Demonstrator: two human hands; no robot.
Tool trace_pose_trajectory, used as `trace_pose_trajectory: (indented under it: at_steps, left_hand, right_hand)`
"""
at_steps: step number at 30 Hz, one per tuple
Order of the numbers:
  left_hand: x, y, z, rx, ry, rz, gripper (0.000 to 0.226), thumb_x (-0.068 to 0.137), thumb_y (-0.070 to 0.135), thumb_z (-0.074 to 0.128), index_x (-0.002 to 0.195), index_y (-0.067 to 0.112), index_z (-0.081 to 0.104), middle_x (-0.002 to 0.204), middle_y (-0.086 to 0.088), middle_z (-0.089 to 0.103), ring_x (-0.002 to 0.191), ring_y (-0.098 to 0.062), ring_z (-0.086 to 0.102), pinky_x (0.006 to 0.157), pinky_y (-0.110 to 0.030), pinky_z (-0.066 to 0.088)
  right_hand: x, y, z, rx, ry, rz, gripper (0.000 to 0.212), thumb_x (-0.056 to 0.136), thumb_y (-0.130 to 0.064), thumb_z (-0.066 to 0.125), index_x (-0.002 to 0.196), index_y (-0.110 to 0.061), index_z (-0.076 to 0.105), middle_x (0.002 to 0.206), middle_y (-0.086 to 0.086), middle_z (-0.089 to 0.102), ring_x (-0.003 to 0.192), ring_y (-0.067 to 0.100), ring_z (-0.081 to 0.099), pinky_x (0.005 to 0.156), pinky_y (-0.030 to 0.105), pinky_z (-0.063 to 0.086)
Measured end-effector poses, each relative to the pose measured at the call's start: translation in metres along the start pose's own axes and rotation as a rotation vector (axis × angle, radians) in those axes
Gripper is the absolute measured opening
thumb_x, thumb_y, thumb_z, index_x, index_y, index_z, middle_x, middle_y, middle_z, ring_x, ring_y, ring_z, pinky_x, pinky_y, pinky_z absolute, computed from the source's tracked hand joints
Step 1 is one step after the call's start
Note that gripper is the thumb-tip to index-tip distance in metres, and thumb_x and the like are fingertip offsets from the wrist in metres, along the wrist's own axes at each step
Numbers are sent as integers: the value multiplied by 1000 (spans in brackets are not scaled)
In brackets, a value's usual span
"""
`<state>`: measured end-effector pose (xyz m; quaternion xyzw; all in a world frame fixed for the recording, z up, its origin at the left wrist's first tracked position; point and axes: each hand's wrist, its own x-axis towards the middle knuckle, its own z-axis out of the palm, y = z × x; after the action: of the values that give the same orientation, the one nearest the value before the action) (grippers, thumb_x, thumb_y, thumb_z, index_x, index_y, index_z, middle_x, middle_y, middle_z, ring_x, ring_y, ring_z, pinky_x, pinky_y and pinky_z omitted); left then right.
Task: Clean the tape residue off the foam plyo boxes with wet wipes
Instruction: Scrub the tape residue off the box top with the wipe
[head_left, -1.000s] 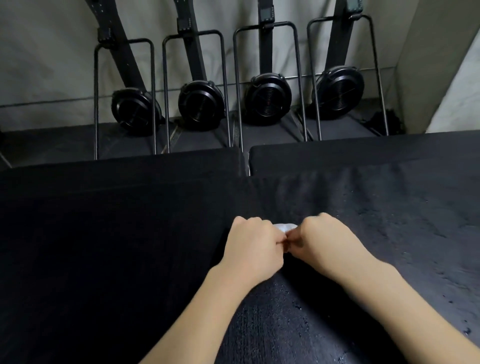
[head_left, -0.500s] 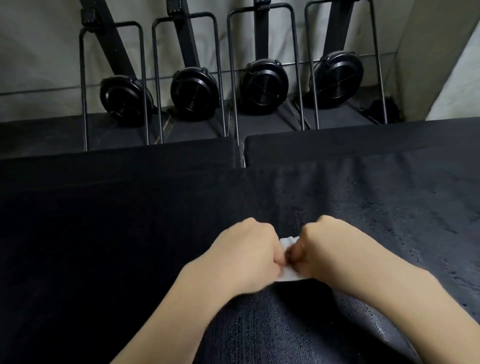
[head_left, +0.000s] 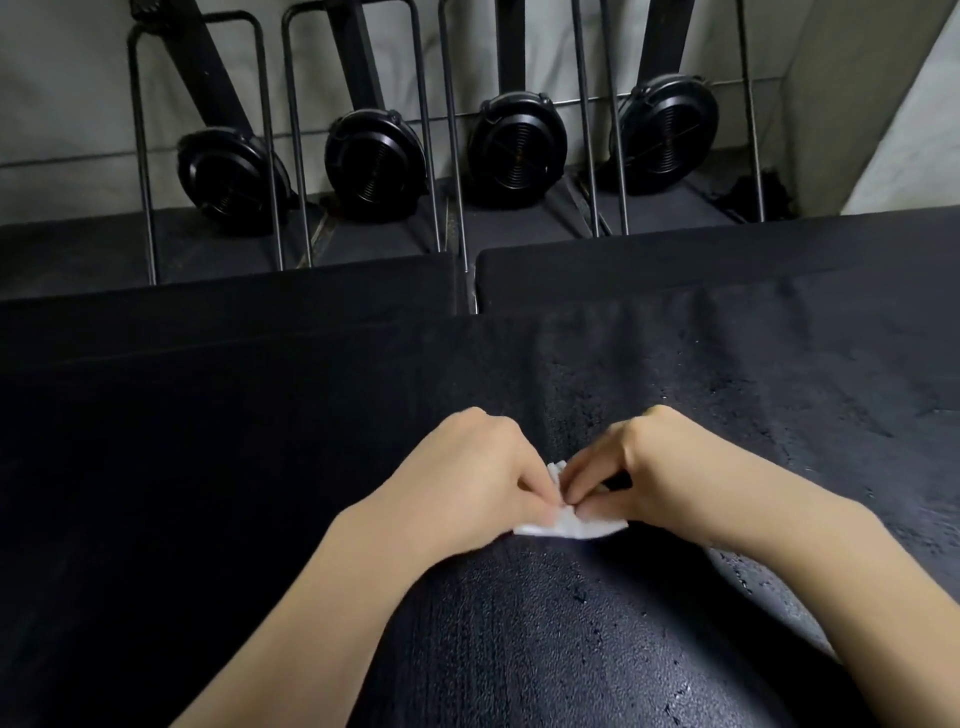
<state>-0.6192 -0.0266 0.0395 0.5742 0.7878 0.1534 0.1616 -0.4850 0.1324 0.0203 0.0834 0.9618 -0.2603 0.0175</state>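
Both hands pinch a wet wipe on the foam plyo box.
Left hand and right hand meet at centre, fingers curled, fingertips nipping the small white wipe from either side, its lower edge lying on the wet, speckled black top. Looks like refolding or opening the wipe between scrubs, not wiping. Next: flatten it, press a fresh face down, rub the residue patch. Beyond, two more black boxes side by side; farther, rowing machines stood up against the wall.
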Motion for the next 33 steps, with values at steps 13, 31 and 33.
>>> trace_pose_trajectory:
  at_steps: [13, 31, 33]
  left_hand:
    - [-1, 9, 9, -124, -65, -26, 17, 71, 33, 83, 83, 43, 76, 83, 16, 69, 76, -5, 65, 71, -36, 56]
    - [3, 2, 5, -116, 46, -114, 13, 77, 27, 83, 83, 37, 79, 78, 12, 68, 74, -4, 63, 74, -31, 54]
    - [2, 2, 5, -100, 28, -109, 14, 77, 26, 83, 85, 37, 79, 80, 11, 69, 75, -3, 64, 74, -30, 54]
  right_hand:
    - [-6, -17, -6, 59, -41, 109, 11, 74, -25, 85, 79, -34, 81, 79, -12, 73, 72, -1, 64, 72, 22, 52]
    - [1, -18, 4, 105, 105, 197, 31, 74, -18, 80, 60, -43, 69, 83, -6, 73, 75, 15, 70, 73, 35, 58]
    - [1, -17, 4, 96, 87, 185, 22, 73, -21, 81, 65, -40, 75, 83, -4, 74, 76, 17, 70, 72, 35, 58]
